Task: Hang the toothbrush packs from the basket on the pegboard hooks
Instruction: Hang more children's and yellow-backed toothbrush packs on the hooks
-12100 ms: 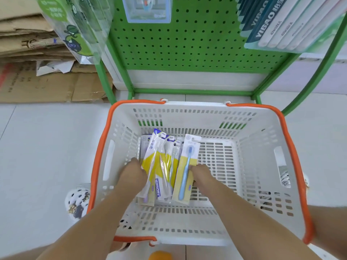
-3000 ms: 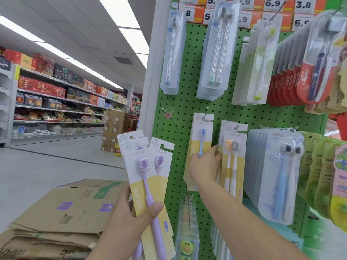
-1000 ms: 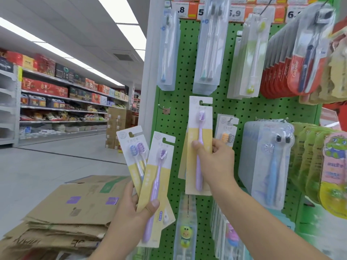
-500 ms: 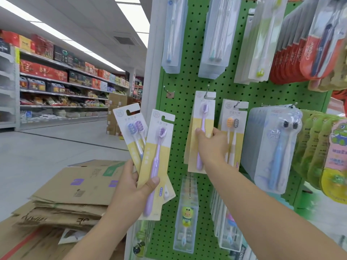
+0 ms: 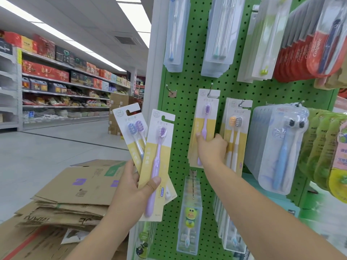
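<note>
Right hand (image 5: 211,147) pinched purple pack (image 5: 204,126) hanging upright on hook (image 5: 210,89). Left hand (image 5: 135,186) gripped two spare packs (image 5: 150,147), upright, just left of pegboard (image 5: 184,102), empty hook (image 5: 170,89) above.

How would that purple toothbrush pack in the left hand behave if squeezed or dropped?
The purple toothbrush pack is a thin flat card, so probably light and slightly bendy. The left hand holds it upright with another pack, suggesting little weight. It looks unlikely to break.

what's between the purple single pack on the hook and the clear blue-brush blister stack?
Head view: the orange-and-grey twin pack hangs between the purple single pack and the blister stack. The right hand grips the purple pack's lower part.
</note>
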